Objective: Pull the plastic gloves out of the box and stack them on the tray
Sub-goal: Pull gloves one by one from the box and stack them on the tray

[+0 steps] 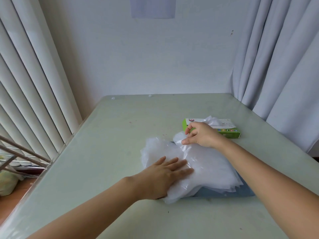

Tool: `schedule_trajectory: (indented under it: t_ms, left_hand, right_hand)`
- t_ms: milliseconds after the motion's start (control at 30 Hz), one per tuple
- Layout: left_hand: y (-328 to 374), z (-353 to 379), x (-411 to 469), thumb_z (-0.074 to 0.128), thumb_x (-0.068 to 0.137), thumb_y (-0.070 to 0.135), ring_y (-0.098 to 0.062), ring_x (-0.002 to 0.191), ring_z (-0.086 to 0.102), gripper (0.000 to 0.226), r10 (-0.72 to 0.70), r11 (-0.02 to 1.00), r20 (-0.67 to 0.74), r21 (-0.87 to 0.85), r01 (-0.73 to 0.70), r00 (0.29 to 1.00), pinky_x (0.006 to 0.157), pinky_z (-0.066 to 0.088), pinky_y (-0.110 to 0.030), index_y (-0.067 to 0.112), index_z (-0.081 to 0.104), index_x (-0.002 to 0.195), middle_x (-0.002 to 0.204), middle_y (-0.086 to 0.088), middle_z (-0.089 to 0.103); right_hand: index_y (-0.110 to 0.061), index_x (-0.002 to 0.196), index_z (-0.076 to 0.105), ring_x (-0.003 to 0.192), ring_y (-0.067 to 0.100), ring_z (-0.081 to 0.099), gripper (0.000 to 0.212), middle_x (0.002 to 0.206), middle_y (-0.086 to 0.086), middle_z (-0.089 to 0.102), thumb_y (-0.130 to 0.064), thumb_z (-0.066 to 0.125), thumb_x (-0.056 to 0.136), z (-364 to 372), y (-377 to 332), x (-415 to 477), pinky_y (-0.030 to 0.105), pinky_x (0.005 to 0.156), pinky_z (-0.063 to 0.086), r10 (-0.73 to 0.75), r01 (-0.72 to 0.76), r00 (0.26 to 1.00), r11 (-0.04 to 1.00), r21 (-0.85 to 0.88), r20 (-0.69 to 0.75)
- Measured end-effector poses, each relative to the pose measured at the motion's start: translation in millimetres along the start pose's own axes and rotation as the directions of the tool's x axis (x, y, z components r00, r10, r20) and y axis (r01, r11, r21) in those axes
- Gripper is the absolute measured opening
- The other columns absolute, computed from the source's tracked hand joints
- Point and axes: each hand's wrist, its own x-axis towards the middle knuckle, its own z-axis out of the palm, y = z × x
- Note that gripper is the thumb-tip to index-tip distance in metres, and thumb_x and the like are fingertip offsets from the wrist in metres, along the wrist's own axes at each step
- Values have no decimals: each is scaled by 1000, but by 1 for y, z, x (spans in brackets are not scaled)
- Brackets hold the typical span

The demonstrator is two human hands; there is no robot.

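One loose pile of translucent plastic gloves (208,163) lies on a blue tray (241,193), which sits on the right half of the desk (112,135). The pile covers most of the tray. Only the tray's near edge and near-right corner show, and the pile overhangs the tray on the left.

Left hand (164,176): released, palm down, fingers straight and together. It rests flat on the near-left part of the pile.

Right hand (202,135): grasping. Its fingers are curled and the thumb pinches the far edge of the top glove (179,138), which is raised slightly from the pile at that point.

The box (228,131), green and white, lies flat on the desk just behind the right hand and beyond the tray. The hand hides part of its left end. One further glove (213,120) stands up crumpled from the opening in the top of the box.

The desk surface is pale green and glossy, and its far edge meets a plain wall (155,57). A sheet of paper (152,7) is fixed high on the wall. Pleated curtains hang at the left (25,83) and at the right (276,66) of the desk.
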Motion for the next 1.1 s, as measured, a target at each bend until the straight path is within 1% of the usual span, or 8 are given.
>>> schedule_trajectory:
  t_ms: [167, 267, 433, 600, 767, 900, 1000, 1100]
  left_hand:
    - [-4, -12, 3, 31, 103, 20, -10, 147, 2, 52, -17, 981, 8, -191, 18, 1000, 116, 3, -35, 35, 18, 151, 160, 13, 7]
    - [-7, -16, 4, 31, 103, 20, -8, 147, 1, 50, 4, 981, 41, -193, 3, 999, 117, 4, -35, 31, 20, 151, 159, 14, 8]
    - [-10, -17, 6, 39, 101, 35, -5, 146, -6, 60, -58, 980, 103, -186, 76, 993, 119, -2, -32, 29, 8, 153, 160, 12, -1]
    - [-17, -31, 0, 65, 81, 57, -15, 147, -9, 103, -189, 973, 235, -84, 213, 954, 118, -2, -30, 32, -5, 152, 160, 7, -11]
    - [-15, -68, 5, 70, 73, 60, -15, 146, 14, 100, -295, 930, 399, -86, 356, 868, 116, 16, -33, 40, 11, 151, 159, 13, 9]
    - [-20, -98, 34, 63, 81, 57, -9, 121, 52, 63, -348, 894, 97, -265, 361, 932, 101, 37, -24, 28, 50, 135, 134, 10, 55]
    - [-26, -108, 73, 58, 90, 45, -13, 119, 53, 45, -372, 882, -184, -375, 285, 910, 98, 39, -24, 24, 54, 130, 129, 5, 58]
    - [-30, -104, 117, 52, 96, 36, -18, 127, 47, 46, -356, 889, -197, -374, 266, 913, 100, 34, -25, 19, 46, 139, 139, 0, 51]
  right_hand:
    - [-11, 94, 64, 84, 9, 55, 15, 93, -2, 62, -4, 68, 81, 4, 11, -3, 20, 72, 35, -302, 215, 914, 927, -308, -270]
    - [-15, 114, 64, 107, -6, 50, 22, 117, -12, 57, -15, 60, 92, 18, 15, -32, 17, 93, 36, -470, 455, 882, 861, -225, -15]
    - [-44, 147, 7, 143, -1, -14, 78, 156, -18, -8, -74, 35, 80, 20, 54, -59, 17, 115, -4, -292, 426, 884, 825, -371, 366]
    - [-55, 136, -15, 138, 5, -29, 98, 147, -19, -31, -93, 28, 57, 3, 66, -62, 31, 118, -10, -159, 372, 900, 764, -527, 405]
    - [-44, 146, 24, 138, -5, 4, 100, 148, -28, 5, -75, 58, 58, -24, 55, -71, 18, 114, 9, -109, 242, 941, 878, -413, 320]
    - [-27, 120, 64, 109, 4, 56, 45, 120, -10, 63, -46, 71, 79, -60, 50, -39, 11, 83, 37, -198, 162, 975, 945, -285, -101]
    - [-18, 127, 59, 118, 18, 55, 41, 128, 2, 61, -25, 67, 87, -83, 51, -1, 23, 91, 38, -193, 107, 961, 921, -376, -200]
    - [-16, 138, 48, 132, 22, 44, 48, 144, 5, 48, -14, 59, 92, -85, 54, 30, 25, 103, 31, -151, 64, 972, 907, -417, -180]
